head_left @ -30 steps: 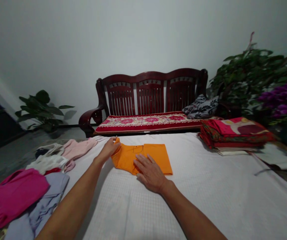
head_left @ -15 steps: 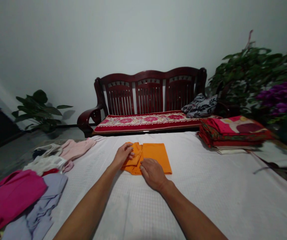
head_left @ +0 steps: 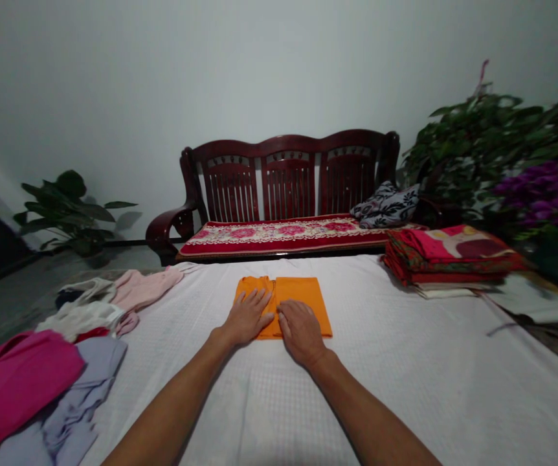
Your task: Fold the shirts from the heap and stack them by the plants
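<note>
An orange shirt lies folded on the white cloth in front of me, its two sides meeting near the middle. My left hand rests flat on its left part, fingers spread. On the middle of the shirt, close to the seam between the halves, is my right hand. Its fingers are curled and held together, with the thumb against the fabric edge. Part of the shirt's lower left is hidden under my left hand.
White cloth covers the work surface. Loose clothes lie at left: a magenta garment, a lavender one and a pink one. A folded red stack sits at right. Behind stands a wooden bench.
My left hand has come down and flattened on the shirt, and the raised left flap now lies smooth. My right hand has stayed nearly in place.
</note>
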{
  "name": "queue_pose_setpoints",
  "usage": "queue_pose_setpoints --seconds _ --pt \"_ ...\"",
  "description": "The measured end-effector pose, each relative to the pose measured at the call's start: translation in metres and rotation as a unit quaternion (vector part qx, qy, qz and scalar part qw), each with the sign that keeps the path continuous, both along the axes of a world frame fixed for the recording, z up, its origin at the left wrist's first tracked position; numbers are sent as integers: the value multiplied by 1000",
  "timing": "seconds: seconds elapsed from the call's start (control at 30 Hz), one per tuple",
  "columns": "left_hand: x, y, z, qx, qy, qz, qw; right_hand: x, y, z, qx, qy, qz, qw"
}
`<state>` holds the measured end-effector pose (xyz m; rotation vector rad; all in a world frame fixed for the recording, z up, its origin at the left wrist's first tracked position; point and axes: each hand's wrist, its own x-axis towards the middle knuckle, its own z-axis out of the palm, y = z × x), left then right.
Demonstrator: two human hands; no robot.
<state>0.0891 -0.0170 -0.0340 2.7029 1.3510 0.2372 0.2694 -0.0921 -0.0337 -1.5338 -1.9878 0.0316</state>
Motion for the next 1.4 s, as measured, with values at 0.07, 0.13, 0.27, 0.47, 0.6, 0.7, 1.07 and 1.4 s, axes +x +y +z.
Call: queue_pose_setpoints --seconds 0.07,0.13,0.27,0.47,0.6,0.7,1.07,1.4 --pt "-2 4 1 -22 -20 5 1000 1 1 -2 -10 -9 -12 1000" --pt "-4 12 5 -35 -64 20 997 1 1 -4 -19 -16 -18 1000" --pt "3 27 16 15 -99 70 993 0 2 -7 -23 -29 -12 999" --pt "29 33 9 8 14 38 999 0 1 -8 -41 -41 -25 998" --pt "31 34 1 -15 10 27 999 0 0 -8 -53 -46 -27 997" --pt "19 37 7 0 -68 52 996 0 0 -9 -50 -47 -26 997" --pt "-59 29 17 -189 -278 334 881 -3 -5 -2 -66 -66 -15 996" --pt "-35 5 48 -345 -464 265 772 -2 -5 -3 -35 -49 -10 998"
